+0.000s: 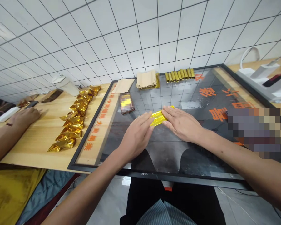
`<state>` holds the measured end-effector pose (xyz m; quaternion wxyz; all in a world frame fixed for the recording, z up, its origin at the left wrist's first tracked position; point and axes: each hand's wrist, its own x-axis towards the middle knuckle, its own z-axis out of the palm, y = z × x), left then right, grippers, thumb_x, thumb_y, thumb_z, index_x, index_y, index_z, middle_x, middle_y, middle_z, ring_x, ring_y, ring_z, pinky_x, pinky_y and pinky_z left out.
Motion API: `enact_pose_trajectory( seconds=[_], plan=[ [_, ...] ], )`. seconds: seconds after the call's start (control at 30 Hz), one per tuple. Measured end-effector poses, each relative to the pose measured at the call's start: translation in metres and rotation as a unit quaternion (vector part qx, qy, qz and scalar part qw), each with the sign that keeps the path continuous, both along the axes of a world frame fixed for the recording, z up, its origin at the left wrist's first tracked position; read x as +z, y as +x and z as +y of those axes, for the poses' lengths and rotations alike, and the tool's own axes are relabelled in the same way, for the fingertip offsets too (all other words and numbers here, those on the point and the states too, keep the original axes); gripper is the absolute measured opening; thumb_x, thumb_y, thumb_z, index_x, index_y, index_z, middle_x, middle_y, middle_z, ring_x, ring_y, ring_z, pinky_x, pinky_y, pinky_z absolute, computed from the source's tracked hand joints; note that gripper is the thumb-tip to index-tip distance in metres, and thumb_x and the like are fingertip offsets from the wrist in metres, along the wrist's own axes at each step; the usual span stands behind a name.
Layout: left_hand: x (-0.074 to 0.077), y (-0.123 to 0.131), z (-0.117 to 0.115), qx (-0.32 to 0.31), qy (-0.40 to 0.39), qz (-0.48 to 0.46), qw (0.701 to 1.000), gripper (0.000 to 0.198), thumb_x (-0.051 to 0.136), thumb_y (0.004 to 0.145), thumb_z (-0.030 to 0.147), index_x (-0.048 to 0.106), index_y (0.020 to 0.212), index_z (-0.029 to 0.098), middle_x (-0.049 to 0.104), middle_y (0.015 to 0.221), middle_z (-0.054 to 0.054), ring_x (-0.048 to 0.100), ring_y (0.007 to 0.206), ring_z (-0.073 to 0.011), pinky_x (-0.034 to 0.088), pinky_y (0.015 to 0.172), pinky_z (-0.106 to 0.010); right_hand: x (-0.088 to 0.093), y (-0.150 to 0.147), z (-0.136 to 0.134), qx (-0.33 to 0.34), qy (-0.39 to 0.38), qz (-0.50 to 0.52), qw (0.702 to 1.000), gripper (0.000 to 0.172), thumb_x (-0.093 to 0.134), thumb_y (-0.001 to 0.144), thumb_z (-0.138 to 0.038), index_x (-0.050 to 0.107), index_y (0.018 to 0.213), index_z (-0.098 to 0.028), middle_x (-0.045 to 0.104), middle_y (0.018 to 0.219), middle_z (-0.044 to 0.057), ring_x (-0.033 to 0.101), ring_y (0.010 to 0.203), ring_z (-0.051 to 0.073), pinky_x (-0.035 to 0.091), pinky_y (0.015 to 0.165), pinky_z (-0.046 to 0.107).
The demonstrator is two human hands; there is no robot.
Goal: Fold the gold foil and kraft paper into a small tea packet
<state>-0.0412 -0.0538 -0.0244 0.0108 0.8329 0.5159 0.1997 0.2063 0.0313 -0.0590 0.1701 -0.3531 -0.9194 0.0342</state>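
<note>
A flat gold foil piece point(158, 118) lies on the glass panel in front of me. My left hand point(138, 132) rests on its left end, fingers stretched out flat. On its right end lies my right hand point(181, 123), with its fingers also extended and flat. Beyond them, brown paper sheets point(146, 78) are stacked over gold ones, with more brown paper point(123, 85) to their left. Rolled gold tubes point(180, 75) stand in a row near the panel's back edge. A small dark packet point(126, 103), partly blurred, is left of my hands.
Several crumpled gold foil pieces point(73, 120) line the wooden table point(41, 128) at left, near a white cup point(65, 84). Another person's hand point(25, 117) rests there. A white power strip point(259, 81) and a blurred item point(257, 129) are at right.
</note>
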Motion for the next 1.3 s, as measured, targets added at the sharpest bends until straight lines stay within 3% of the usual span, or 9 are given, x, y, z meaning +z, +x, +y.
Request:
enact_pose_trajectory(
  seconds=[0.13, 0.23, 0.43, 0.7, 0.87, 1.1, 1.3],
  plan=[
    [-0.007, 0.026, 0.042, -0.008, -0.028, 0.031, 0.999, 0.048, 0.033, 0.114, 0.025, 0.056, 0.154, 0.012, 0.047, 0.173, -0.017, 0.042, 0.163, -0.0266, 0.034, 0.135, -0.048, 0.001, 0.001, 0.0, 0.001, 0.008, -0.001, 1.0, 0.065, 0.035, 0.116, -0.049, 0.052, 0.162, -0.006, 0.046, 0.171, 0.023, 0.045, 0.16, 0.035, 0.036, 0.134, 0.055],
    [-0.018, 0.032, 0.056, 0.012, -0.068, 0.059, 0.996, 0.052, 0.032, 0.114, 0.026, 0.051, 0.16, 0.009, 0.043, 0.175, -0.018, 0.039, 0.164, -0.0284, 0.033, 0.135, -0.051, 0.001, 0.0, 0.0, -0.001, 0.016, -0.013, 1.0, 0.068, 0.032, 0.117, -0.048, 0.053, 0.161, -0.001, 0.047, 0.17, 0.026, 0.046, 0.159, 0.035, 0.034, 0.135, 0.054],
    [-0.028, 0.027, 0.051, 0.04, -0.088, 0.072, 0.993, 0.057, 0.03, 0.115, 0.034, 0.044, 0.167, 0.014, 0.036, 0.179, -0.012, 0.034, 0.167, -0.0309, 0.03, 0.135, -0.056, 0.002, 0.001, -0.001, -0.004, 0.002, -0.027, 1.0, 0.071, 0.032, 0.117, -0.051, 0.05, 0.163, -0.001, 0.041, 0.173, 0.025, 0.042, 0.161, 0.035, 0.033, 0.135, 0.055],
    [-0.029, 0.023, 0.055, 0.032, -0.092, 0.025, 0.995, 0.056, 0.029, 0.116, 0.036, 0.049, 0.164, 0.017, 0.04, 0.177, -0.011, 0.035, 0.166, -0.0289, 0.03, 0.135, -0.056, 0.005, 0.005, -0.002, -0.008, -0.016, -0.024, 1.0, 0.069, 0.034, 0.116, -0.05, 0.049, 0.165, -0.004, 0.041, 0.174, 0.023, 0.041, 0.162, 0.036, 0.033, 0.135, 0.055],
    [-0.033, 0.015, 0.063, 0.029, -0.068, -0.059, 0.996, 0.046, 0.044, 0.109, 0.028, 0.061, 0.151, 0.02, 0.056, 0.167, -0.012, 0.05, 0.157, -0.0262, 0.04, 0.131, -0.05, 0.008, 0.007, 0.0, -0.015, -0.032, 0.002, 0.999, 0.065, 0.037, 0.115, -0.047, 0.05, 0.164, -0.005, 0.043, 0.173, 0.024, 0.042, 0.162, 0.036, 0.036, 0.133, 0.058],
    [-0.026, 0.014, 0.07, 0.082, -0.054, -0.095, 0.991, 0.023, 0.056, 0.101, 0.027, 0.074, 0.114, 0.022, 0.073, 0.133, -0.008, 0.064, 0.126, -0.0287, 0.051, 0.115, -0.047, 0.023, 0.016, 0.007, -0.101, -0.046, 0.075, 0.991, 0.062, 0.034, 0.114, -0.041, 0.048, 0.165, -0.008, 0.049, 0.17, 0.023, 0.051, 0.156, 0.037, 0.047, 0.125, 0.059],
    [-0.023, 0.014, 0.069, 0.081, -0.047, -0.109, 0.99, 0.02, 0.062, 0.096, 0.022, 0.071, 0.114, 0.022, 0.073, 0.125, -0.008, 0.064, 0.122, -0.0289, 0.051, 0.112, -0.046, 0.029, 0.021, 0.009, -0.121, -0.05, 0.087, 0.988, 0.056, 0.039, 0.112, -0.036, 0.057, 0.16, -0.016, 0.059, 0.163, 0.016, 0.063, 0.143, 0.038, 0.055, 0.116, 0.058]
  ],
)
